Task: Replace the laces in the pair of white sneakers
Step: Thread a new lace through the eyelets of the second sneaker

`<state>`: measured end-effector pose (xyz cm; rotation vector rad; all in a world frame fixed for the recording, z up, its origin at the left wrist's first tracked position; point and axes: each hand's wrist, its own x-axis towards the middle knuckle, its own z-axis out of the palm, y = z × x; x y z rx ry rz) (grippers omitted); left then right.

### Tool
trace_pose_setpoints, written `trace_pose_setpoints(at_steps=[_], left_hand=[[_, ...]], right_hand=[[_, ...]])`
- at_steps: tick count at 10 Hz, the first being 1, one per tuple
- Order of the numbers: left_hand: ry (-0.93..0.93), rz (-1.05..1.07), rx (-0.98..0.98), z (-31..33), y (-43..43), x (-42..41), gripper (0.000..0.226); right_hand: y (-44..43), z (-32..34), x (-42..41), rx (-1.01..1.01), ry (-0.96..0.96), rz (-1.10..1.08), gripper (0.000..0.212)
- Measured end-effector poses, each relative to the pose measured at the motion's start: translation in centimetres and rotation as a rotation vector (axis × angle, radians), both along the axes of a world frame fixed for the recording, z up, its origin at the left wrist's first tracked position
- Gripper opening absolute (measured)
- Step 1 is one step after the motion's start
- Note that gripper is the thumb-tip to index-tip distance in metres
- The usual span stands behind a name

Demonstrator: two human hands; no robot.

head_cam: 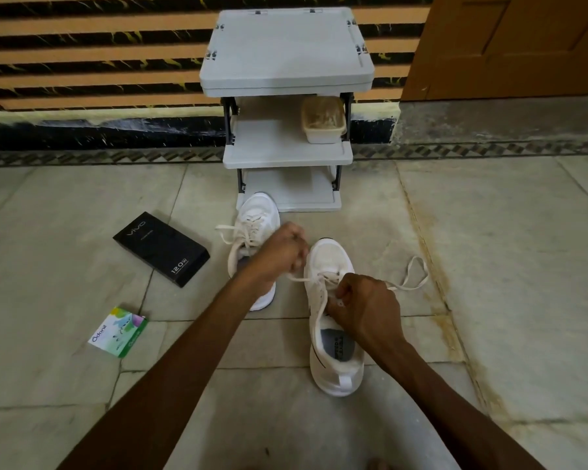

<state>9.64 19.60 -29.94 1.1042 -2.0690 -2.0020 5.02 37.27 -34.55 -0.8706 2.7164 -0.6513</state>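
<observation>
Near white mesh sneaker [333, 320] heel toward us; right hand [367, 313] grip pins cream flat lace [408, 276], left hand [279, 256] grip draws it taut toward ten o'clock.

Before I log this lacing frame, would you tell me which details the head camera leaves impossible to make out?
- Lace end in the left hand: hidden inside the closed fingers.
- Eyelets of the near sneaker: partly covered by the right hand.
- Far sneaker: its heel sits behind the left forearm.
- Small print on the black box: too small to read.
- Contents of the tub on the rack: blurred, in shade.
</observation>
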Motion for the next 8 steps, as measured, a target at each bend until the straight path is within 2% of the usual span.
trace_pose_setpoints(at_steps=[1,2,3,4,5,6,7,8], left_hand=[[-0.387,-0.513,-0.803,-2.4,1.7,1.2,0.014],[-0.401,-0.561,-0.871,-2.8,2.4,1.4,0.023],[0.224,-0.169,-0.333,0.5,2.2,0.8,0.025],[0.732,0.197,0.457,4.3,0.7,0.1,0.02],[0.619,0.143,0.319,5.7,0.1,-0.3,0.023],[-0.192,-0.294,-0.732,3.1,1.1,-0.1,0.03],[-0.506,-0.538,-0.85,-0.4,2.6,1.0,0.038],[-0.396,-0.478,-0.796,-1.7,2.9,1.6,0.036]], right_hand=[[0.2,-0.2,0.2,-0.008,-0.013,-0.018,0.032],[0.4,-0.3,0.3,-0.036,-0.019,-0.036,0.031],[0.9,-0.8,0.6,-0.093,-0.036,-0.084,0.029],[1.1,-1.5,1.2,-0.193,-0.047,-0.117,0.032],[1.1,-1.9,1.7,-0.225,-0.027,-0.099,0.032],[1.2,-2.2,1.5,-0.239,-0.017,-0.099,0.033],[1.1,-2.4,1.4,-0.268,-0.014,-0.091,0.031],[1.1,-2.4,1.4,-0.31,-0.027,-0.09,0.029]])
